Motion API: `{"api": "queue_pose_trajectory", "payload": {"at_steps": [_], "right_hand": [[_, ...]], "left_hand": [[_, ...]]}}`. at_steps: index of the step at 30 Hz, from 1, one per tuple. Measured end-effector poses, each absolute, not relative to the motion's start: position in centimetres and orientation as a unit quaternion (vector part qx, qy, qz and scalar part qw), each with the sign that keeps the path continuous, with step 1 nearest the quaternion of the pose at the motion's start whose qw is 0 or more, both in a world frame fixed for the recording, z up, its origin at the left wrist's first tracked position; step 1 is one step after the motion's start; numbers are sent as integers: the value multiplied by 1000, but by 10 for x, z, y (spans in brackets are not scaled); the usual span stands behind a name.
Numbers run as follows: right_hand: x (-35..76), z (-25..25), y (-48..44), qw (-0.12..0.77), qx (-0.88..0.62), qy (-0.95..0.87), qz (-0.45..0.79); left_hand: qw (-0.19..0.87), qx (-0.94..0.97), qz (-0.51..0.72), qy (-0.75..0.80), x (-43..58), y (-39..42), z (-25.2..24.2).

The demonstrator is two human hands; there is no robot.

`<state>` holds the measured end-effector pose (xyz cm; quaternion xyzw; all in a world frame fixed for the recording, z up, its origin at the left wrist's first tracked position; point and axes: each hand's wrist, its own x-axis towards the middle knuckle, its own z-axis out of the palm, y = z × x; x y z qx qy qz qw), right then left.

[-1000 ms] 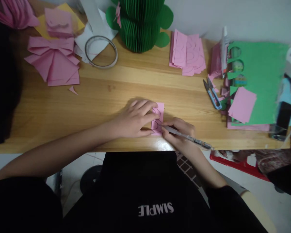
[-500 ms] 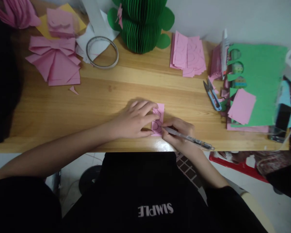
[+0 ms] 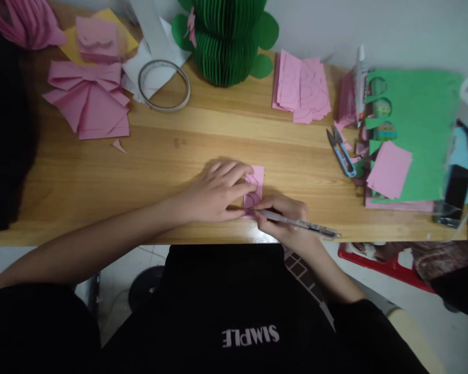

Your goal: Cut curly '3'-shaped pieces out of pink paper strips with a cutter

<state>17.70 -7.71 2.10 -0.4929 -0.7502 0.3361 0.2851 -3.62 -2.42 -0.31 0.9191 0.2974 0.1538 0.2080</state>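
A small pink paper strip [image 3: 259,179] with dark curved lines lies on the wooden table [image 3: 156,161], close to its front edge. My left hand [image 3: 222,192] rests flat with fingers spread, its fingertips pressing on the strip's left side. My right hand [image 3: 283,218] is closed around a pen [image 3: 296,222] with a clear barrel. The pen's tip meets the lower part of the strip, partly hidden by my fingers.
Along the back stand a green honeycomb paper figure [image 3: 228,57], a tape roll [image 3: 187,85] and pink papers with drawn curves [image 3: 302,88]. Blue thread snips [image 3: 342,153] lie at right beside green sheets [image 3: 429,135]. A folded pink paper bow [image 3: 88,101] sits at left.
My right hand and the pen have shifted slightly left, and the pen tip is lower on the strip. My left hand stays in place.
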Motion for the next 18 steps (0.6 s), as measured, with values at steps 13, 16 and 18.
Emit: {"api": "queue_pose_trajectory", "payload": {"at_steps": [13,16,18], "right_hand": [[189,15,-104,310,-503,-776,223],[186,9,-107,324,-478,-799,167],[184,5,-108,335,-463,-809,135]], "left_hand": [[216,914,166,301,-37,-25,-6],[199,915,177,302,-37,-26,-6],[182,919,180,301,-37,-26,-5]]}}
